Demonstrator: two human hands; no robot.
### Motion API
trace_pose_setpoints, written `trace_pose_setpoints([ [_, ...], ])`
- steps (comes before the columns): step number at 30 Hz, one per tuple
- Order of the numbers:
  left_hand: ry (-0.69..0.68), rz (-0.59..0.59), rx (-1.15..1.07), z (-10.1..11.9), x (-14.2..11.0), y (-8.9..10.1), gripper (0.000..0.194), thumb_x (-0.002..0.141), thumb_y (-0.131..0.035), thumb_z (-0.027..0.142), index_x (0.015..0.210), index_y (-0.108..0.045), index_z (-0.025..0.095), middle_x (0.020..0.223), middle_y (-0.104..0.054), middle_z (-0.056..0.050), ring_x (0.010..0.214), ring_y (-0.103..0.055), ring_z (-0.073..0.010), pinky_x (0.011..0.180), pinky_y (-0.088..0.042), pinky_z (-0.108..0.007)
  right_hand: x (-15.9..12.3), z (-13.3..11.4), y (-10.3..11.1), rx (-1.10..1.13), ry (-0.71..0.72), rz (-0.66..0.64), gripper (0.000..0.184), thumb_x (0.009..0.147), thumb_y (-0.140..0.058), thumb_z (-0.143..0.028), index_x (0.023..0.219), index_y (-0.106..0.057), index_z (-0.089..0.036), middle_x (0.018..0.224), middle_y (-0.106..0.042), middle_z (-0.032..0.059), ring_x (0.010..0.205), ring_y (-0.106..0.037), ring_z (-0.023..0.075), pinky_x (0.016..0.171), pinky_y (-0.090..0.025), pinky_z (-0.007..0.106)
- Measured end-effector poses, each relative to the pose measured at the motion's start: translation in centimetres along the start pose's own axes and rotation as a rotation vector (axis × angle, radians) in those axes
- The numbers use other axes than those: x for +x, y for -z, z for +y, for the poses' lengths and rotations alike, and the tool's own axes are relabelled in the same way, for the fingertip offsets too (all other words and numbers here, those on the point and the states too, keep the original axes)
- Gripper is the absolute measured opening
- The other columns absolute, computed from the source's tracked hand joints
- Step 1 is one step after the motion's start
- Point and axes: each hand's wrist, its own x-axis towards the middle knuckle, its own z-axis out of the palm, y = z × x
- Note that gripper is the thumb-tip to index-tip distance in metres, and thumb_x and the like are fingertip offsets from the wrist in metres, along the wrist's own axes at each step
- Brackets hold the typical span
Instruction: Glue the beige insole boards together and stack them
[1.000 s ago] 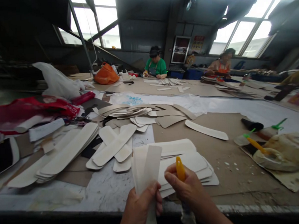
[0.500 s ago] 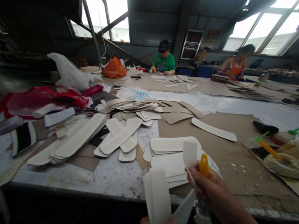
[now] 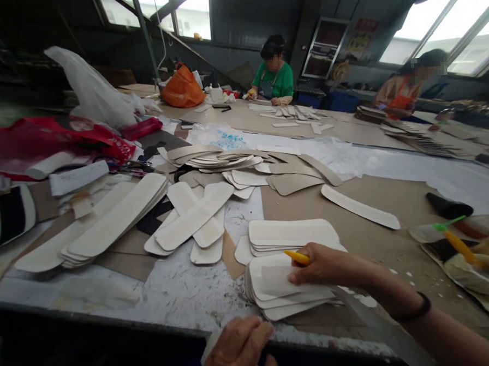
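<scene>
My right hand [image 3: 316, 264] is closed around a yellow-handled brush [image 3: 297, 256], whose far end is hidden by the hand. Its thumb and fingers press a small white strip [image 3: 274, 280] flat onto the top piece of a stack of white rounded panels [image 3: 284, 309]. Under the right forearm a pale, blurred strip [image 3: 374, 321] slants down. At the table's front edge, my left hand [image 3: 237, 350] is curled with its back towards me. A white edge of strips [image 3: 208, 344] shows beside it; the rest is covered by the fingers.
Behind the stack lies another pile of white panels [image 3: 292, 232]. Crossed panels [image 3: 195, 221] and a long stack [image 3: 115, 217] spread left. At the right, a second yellow-handled brush [image 3: 461, 245] stands in a glue container. Two co-workers sit across the table, one in green [image 3: 282, 80].
My right hand has moved forward and set the small white strip on the panel stack. My left hand has turned over, hiding most of the strips it held up. The view has shifted slightly.
</scene>
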Motion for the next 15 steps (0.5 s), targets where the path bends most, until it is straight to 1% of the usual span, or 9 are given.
trace_pose_setpoints([
  [2, -0.030, 0.062, 0.085, -0.3, 1.0, 0.4, 0.011, 0.081, -0.055, 0.016, 0.084, -0.061, 0.025, 0.109, -0.065, -0.002, 0.107, -0.054, -0.0184, 0.094, -0.040, -0.030, 0.9, -0.4, 0.1, -0.045, -0.027, -0.028, 0.030, 0.066, -0.059, -0.035, 0.047, -0.042, -0.019, 0.045, -0.031, -0.0074, 0.045, -0.026, 0.0077, 0.042, -0.018, 0.022],
  [5, 0.035, 0.137, 0.093, -0.6, 1.7, 0.0, 0.012, 0.078, -0.056, 0.012, 0.073, -0.059, 0.022, 0.113, -0.063, -0.002, 0.111, -0.051, -0.0174, 0.098, -0.035, -0.031, 1.9, -0.5, 0.4, -0.125, -0.081, -0.109, 0.027, 0.064, -0.060, -0.035, 0.049, -0.045, -0.019, 0.046, -0.035, -0.0070, 0.046, -0.030, 0.0083, 0.043, -0.022, 0.022],
  [8, 0.080, 0.193, 0.068, -0.9, 1.9, -1.2, 0.016, 0.080, -0.052, 0.012, 0.067, -0.056, 0.020, 0.117, -0.061, -0.004, 0.113, -0.049, -0.0183, 0.100, -0.033, -0.032, 2.6, -0.4, 0.7, -0.197, -0.118, -0.157, 0.025, 0.063, -0.061, -0.035, 0.051, -0.046, -0.019, 0.048, -0.037, -0.0065, 0.048, -0.033, 0.0088, 0.044, -0.024, 0.022],
  [12, 0.105, 0.310, 0.038, -1.6, 1.9, -3.1, 0.022, 0.081, -0.047, 0.011, 0.061, -0.054, 0.019, 0.118, -0.059, -0.006, 0.112, -0.049, -0.0204, 0.097, -0.034, -0.035, 2.9, -0.8, 0.6, -0.251, -0.153, -0.155, 0.025, 0.063, -0.060, -0.036, 0.052, -0.045, -0.018, 0.050, -0.040, -0.0057, 0.050, -0.036, 0.0094, 0.045, -0.026, 0.022],
  [13, 0.096, 0.327, 0.044, -1.8, 2.0, -3.5, 0.023, 0.081, -0.046, 0.011, 0.061, -0.054, 0.018, 0.117, -0.060, -0.007, 0.111, -0.049, -0.0209, 0.096, -0.035, -0.035, 3.0, -1.0, 0.5, -0.261, -0.161, -0.154, 0.024, 0.063, -0.060, -0.035, 0.053, -0.045, -0.018, 0.051, -0.041, -0.0055, 0.050, -0.037, 0.0095, 0.045, -0.026, 0.022],
  [15, 0.059, 0.309, 0.066, -2.1, 2.0, -4.0, 0.021, 0.080, -0.045, 0.010, 0.063, -0.055, 0.018, 0.116, -0.060, -0.009, 0.110, -0.049, -0.0224, 0.094, -0.036, -0.037, 3.0, -1.4, 0.5, -0.273, -0.165, -0.157, 0.021, 0.063, -0.059, -0.033, 0.054, -0.047, -0.018, 0.051, -0.042, -0.0054, 0.050, -0.037, 0.0096, 0.045, -0.026, 0.023],
])
